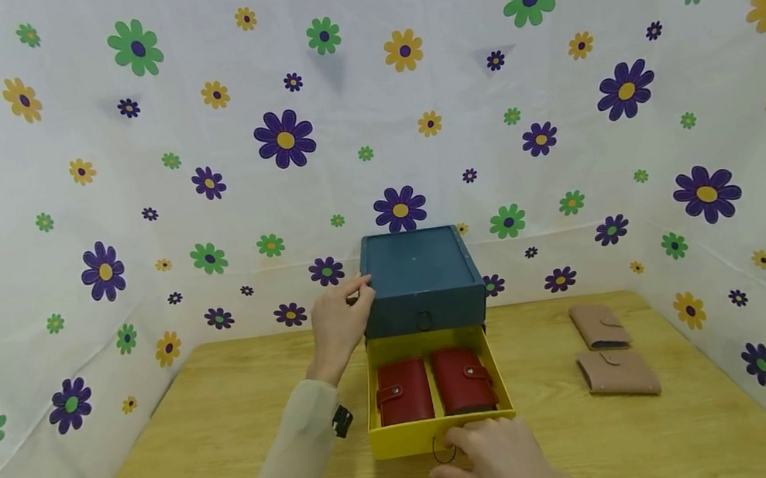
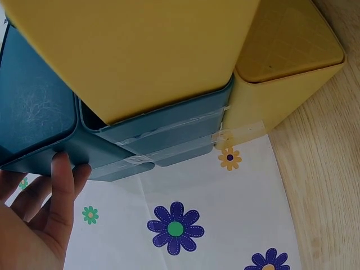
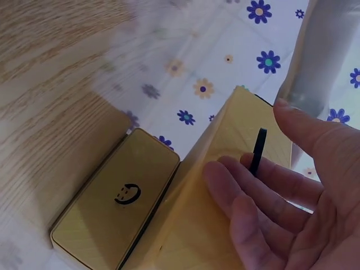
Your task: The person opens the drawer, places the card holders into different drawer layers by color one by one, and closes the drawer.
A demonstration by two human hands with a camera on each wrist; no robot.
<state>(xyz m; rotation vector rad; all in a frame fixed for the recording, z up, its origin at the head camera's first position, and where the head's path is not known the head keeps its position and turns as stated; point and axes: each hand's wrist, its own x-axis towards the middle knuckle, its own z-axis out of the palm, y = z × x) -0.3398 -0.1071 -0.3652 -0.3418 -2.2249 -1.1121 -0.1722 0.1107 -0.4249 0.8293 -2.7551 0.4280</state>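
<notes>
A blue drawer box point(image 1: 420, 262) stands at the middle back, with a yellow drawer point(image 1: 404, 441) pulled out below its top part. Two red card holders point(image 1: 405, 392) with snap straps lie side by side in that drawer. My left hand point(image 1: 338, 325) rests its fingertips against the box's left side; the left wrist view shows the fingers on the blue wall point(image 2: 42, 112). At the drawer's front is my right hand point(image 1: 507, 456), its fingers touching the yellow front beside the black ring pull point(image 3: 259, 151). The thumb stands apart from the fingers, and neither hand grips anything.
Two tan card holders point(image 1: 617, 372) lie on the wooden table point(image 1: 551, 439) to the right. Below the opened drawer, another yellow drawer front point(image 3: 121, 197) appears in the right wrist view. A white flowered cloth point(image 1: 204, 133) surrounds the table's back and sides.
</notes>
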